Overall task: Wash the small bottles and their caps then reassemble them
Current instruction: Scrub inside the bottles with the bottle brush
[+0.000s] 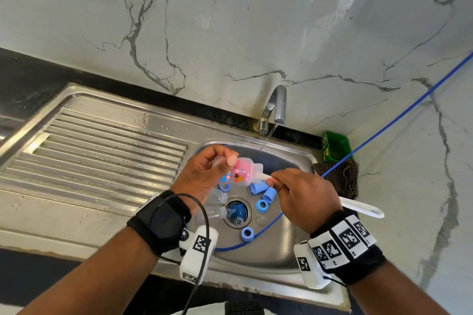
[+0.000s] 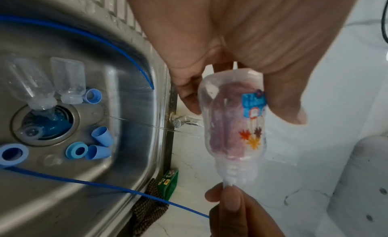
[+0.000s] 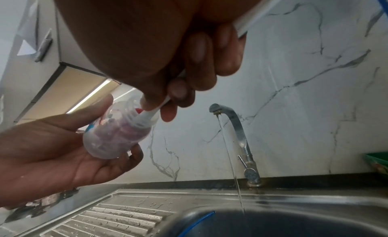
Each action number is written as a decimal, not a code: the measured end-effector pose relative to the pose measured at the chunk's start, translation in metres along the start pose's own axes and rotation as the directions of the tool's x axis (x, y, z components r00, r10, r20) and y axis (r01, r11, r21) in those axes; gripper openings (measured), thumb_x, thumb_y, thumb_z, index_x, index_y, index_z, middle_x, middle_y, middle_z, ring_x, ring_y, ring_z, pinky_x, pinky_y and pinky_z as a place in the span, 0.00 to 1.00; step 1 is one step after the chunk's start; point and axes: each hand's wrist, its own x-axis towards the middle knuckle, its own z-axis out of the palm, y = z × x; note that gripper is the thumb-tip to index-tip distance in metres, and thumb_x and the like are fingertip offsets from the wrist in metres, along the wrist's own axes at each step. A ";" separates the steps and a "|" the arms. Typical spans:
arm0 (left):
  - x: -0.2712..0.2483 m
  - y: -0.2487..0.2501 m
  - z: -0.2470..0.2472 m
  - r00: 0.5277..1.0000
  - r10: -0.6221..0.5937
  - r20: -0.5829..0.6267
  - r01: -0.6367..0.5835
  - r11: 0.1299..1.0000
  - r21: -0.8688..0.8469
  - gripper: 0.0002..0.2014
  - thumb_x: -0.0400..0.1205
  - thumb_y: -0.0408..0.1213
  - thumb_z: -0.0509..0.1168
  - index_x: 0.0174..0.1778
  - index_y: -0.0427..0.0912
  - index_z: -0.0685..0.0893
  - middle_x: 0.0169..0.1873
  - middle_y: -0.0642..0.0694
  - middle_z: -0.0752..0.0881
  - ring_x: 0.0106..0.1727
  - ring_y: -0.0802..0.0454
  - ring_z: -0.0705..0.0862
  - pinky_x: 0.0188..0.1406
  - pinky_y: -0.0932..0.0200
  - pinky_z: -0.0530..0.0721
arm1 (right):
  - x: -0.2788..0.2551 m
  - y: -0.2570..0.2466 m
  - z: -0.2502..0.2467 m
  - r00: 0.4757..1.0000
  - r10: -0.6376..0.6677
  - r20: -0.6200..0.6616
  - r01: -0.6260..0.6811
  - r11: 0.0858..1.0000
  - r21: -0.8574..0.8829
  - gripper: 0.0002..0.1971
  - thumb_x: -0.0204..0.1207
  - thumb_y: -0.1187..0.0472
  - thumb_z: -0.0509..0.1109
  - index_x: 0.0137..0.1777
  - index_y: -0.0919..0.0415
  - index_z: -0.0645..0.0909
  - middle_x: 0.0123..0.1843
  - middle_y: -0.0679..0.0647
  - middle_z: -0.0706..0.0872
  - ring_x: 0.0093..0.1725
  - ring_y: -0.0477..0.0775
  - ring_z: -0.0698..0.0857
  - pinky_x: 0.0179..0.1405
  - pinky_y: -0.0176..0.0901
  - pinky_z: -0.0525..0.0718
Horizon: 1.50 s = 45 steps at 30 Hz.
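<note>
Gripping bottle (image 1: 245, 171), brush (image 1: 358, 206), both hands

We see bare forearms | left wrist strap (image 1: 163, 222): black, round black module, looping black cable (image 1: 204, 238), white camera block (image 1: 197, 253) with square marker | right wristband (image 1: 343, 243): black, ringed with white black-patterned marker tiles

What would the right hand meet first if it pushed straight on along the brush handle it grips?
Probably the bottle: the right hand sits just short of its open neck, its fingertips near the rim. Behind that lies the left hand holding the bottle. The exact gap is unclear.
</note>
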 end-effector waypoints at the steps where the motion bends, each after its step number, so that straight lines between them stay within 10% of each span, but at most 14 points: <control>1: 0.002 0.000 0.000 0.999 -0.034 -0.020 0.033 0.998 -0.061 0.29 0.61 0.64 0.83 0.51 0.52 0.86 0.54 0.47 0.88 0.59 0.48 0.87 0.60 0.39 0.87 | 0.000 -0.001 0.000 0.998 -0.026 -0.051 0.025 0.999 -0.024 0.22 0.84 0.41 0.54 0.41 0.49 0.85 0.35 0.46 0.85 0.29 0.53 0.84 0.22 0.40 0.76; 6: -0.001 0.005 -0.001 0.960 -0.275 0.061 0.273 0.961 0.042 0.31 0.74 0.62 0.74 0.64 0.42 0.84 0.51 0.39 0.89 0.45 0.48 0.89 0.41 0.55 0.89 | -0.002 0.004 -0.005 0.973 -0.129 -0.193 0.104 0.986 -0.133 0.12 0.82 0.51 0.66 0.40 0.52 0.86 0.31 0.49 0.82 0.24 0.55 0.81 0.20 0.39 0.67; 12: -0.005 0.004 -0.005 0.984 0.006 0.179 -0.054 0.963 0.266 0.29 0.71 0.38 0.83 0.67 0.47 0.80 0.63 0.53 0.84 0.64 0.50 0.86 0.56 0.53 0.89 | -0.006 0.007 0.005 0.996 0.041 -0.076 -0.045 0.997 -0.056 0.08 0.79 0.53 0.73 0.37 0.49 0.83 0.31 0.46 0.84 0.24 0.55 0.83 0.22 0.37 0.69; 19: 0.000 0.000 -0.005 0.992 0.049 0.117 -0.061 0.993 0.100 0.15 0.66 0.54 0.83 0.37 0.57 0.84 0.47 0.50 0.87 0.62 0.41 0.84 0.63 0.40 0.83 | -0.007 0.004 0.013 0.999 0.023 -0.036 -0.024 0.999 -0.029 0.23 0.83 0.39 0.52 0.38 0.48 0.83 0.33 0.45 0.86 0.28 0.56 0.86 0.23 0.42 0.76; 25: 0.001 0.003 0.001 0.956 -0.279 0.090 0.270 0.957 0.105 0.41 0.65 0.70 0.72 0.68 0.46 0.81 0.60 0.35 0.88 0.50 0.46 0.91 0.43 0.55 0.90 | 0.000 0.009 0.003 0.988 -0.064 -0.138 0.053 0.995 -0.084 0.18 0.84 0.45 0.58 0.40 0.49 0.85 0.33 0.47 0.86 0.26 0.54 0.84 0.19 0.39 0.73; 30: 0.000 0.005 -0.011 0.968 -0.050 0.248 -0.020 0.961 0.275 0.25 0.75 0.35 0.80 0.67 0.46 0.80 0.67 0.47 0.83 0.67 0.49 0.85 0.56 0.56 0.88 | -0.005 0.015 0.015 0.999 0.023 -0.031 -0.025 0.998 -0.059 0.07 0.77 0.54 0.75 0.39 0.47 0.81 0.30 0.44 0.85 0.24 0.53 0.84 0.21 0.37 0.69; 32: 0.001 0.004 -0.011 0.951 0.006 0.308 -0.099 0.953 0.287 0.16 0.75 0.41 0.80 0.56 0.53 0.86 0.67 0.51 0.83 0.72 0.47 0.81 0.67 0.49 0.84 | -0.008 0.016 0.022 0.999 0.038 0.022 -0.037 0.998 -0.048 0.10 0.74 0.56 0.80 0.38 0.46 0.81 0.30 0.43 0.85 0.26 0.52 0.85 0.25 0.37 0.67; 37: 0.008 0.012 -0.006 0.999 -0.033 0.013 0.034 0.983 -0.182 0.31 0.66 0.63 0.80 0.53 0.42 0.83 0.50 0.44 0.89 0.61 0.42 0.85 0.64 0.44 0.84 | -0.005 0.012 0.019 1.000 -0.009 -0.015 0.009 1.000 -0.013 0.15 0.83 0.45 0.61 0.37 0.47 0.82 0.31 0.43 0.85 0.28 0.50 0.85 0.22 0.37 0.68; 41: 0.010 0.007 -0.005 0.955 -0.297 0.003 0.288 0.927 0.239 0.41 0.71 0.77 0.62 0.65 0.45 0.80 0.57 0.41 0.89 0.57 0.41 0.90 0.54 0.45 0.90 | -0.001 0.014 0.017 0.997 -0.049 -0.064 0.049 0.999 -0.006 0.19 0.84 0.43 0.56 0.39 0.48 0.83 0.33 0.45 0.85 0.26 0.52 0.84 0.19 0.39 0.70; 45: 0.009 -0.002 -0.011 0.967 -0.227 0.113 0.198 0.954 0.225 0.23 0.79 0.54 0.74 0.66 0.46 0.83 0.62 0.41 0.88 0.54 0.47 0.89 0.50 0.50 0.89 | -0.003 0.021 0.024 0.999 -0.012 -0.040 0.013 1.000 0.001 0.16 0.83 0.45 0.60 0.39 0.48 0.83 0.31 0.45 0.85 0.26 0.52 0.84 0.22 0.38 0.68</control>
